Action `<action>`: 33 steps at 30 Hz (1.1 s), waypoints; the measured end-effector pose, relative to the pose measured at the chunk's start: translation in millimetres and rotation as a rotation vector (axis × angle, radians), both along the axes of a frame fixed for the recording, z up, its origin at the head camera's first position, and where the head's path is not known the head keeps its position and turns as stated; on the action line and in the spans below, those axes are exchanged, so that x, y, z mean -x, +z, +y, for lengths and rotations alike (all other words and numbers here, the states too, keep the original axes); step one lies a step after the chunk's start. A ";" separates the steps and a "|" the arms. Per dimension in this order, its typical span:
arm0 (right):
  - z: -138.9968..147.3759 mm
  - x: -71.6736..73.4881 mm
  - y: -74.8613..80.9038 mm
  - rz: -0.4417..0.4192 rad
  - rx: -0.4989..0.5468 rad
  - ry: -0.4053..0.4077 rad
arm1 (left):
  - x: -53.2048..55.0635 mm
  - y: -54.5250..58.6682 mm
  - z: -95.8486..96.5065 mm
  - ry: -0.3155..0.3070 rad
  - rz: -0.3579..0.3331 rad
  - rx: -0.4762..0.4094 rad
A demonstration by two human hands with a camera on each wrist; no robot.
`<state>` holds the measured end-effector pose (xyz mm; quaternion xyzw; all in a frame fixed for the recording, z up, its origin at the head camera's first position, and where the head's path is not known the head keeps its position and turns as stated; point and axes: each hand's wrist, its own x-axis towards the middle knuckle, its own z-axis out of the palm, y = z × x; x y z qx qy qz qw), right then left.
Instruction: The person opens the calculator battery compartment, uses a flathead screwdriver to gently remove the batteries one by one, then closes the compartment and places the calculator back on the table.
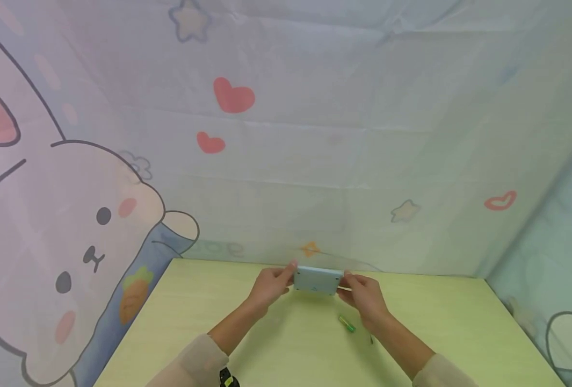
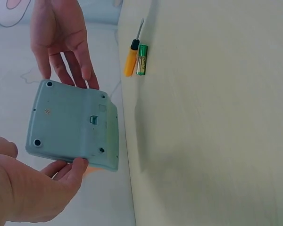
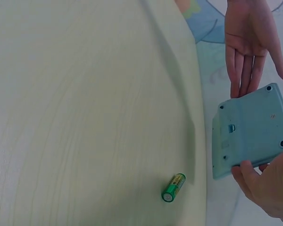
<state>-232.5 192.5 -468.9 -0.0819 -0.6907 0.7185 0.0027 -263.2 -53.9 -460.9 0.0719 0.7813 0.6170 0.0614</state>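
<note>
A light blue plastic device [image 1: 317, 280] with a wedge-shaped body is held up near the table's far edge. Its back, in the left wrist view, has round holes near the corners and a small latch in the middle; its other face is hidden. My left hand [image 1: 270, 286] grips one side edge, thumb at the top corner. Opposite it, my right hand [image 1: 364, 295] holds the other side edge. A green battery [image 1: 346, 323] lies on the table below, left of the right forearm. Beside the battery is a screwdriver [image 2: 131, 60] with a yellow-and-black handle, mostly hidden by the right arm in the head view.
The pale yellow table [image 1: 310, 349] ends at a hanging cloth [image 1: 286, 209] printed with hearts, stars and a rabbit. Another cloth side [image 1: 547, 269] runs along the right edge. A small black-and-yellow thing [image 1: 227, 378] shows next to the left sleeve.
</note>
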 end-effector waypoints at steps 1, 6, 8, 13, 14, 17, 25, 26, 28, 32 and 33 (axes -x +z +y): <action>-0.7 0.2 -0.2 0.006 -0.003 -0.005 | -0.4 -0.2 0.1 0.005 -0.001 -0.006; -4.8 0.2 0.5 0.039 -0.020 0.002 | -2.0 -0.6 0.0 0.035 -0.014 -0.016; -5.8 -0.4 0.6 0.049 -0.025 0.021 | -2.2 -0.9 -0.1 0.049 -0.022 -0.010; -6.6 -0.8 -2.6 0.055 -0.043 0.040 | -2.4 -1.6 0.5 0.069 -0.046 -0.017; -6.4 -0.9 -3.4 0.058 -0.044 0.040 | -2.5 -1.4 0.7 0.070 -0.050 -0.024; -6.1 -0.9 -5.1 0.065 -0.047 0.034 | -4.0 -0.1 1.2 0.069 -0.063 -0.053; -3.1 0.3 -7.8 0.068 -0.001 -0.013 | -5.6 1.3 2.3 0.030 0.001 -0.063; -3.1 0.3 -7.5 0.072 0.007 -0.012 | -5.2 1.2 2.5 0.031 0.000 -0.068; -3.1 0.3 -7.1 0.079 0.008 -0.004 | -4.2 0.5 3.4 0.045 -0.017 -0.089; -3.9 0.2 -6.4 0.084 0.000 0.002 | -3.4 -1.3 4.9 0.075 -0.071 -0.135; -4.2 0.1 -6.4 0.080 -0.005 0.002 | -3.5 -1.8 5.1 0.079 -0.081 -0.138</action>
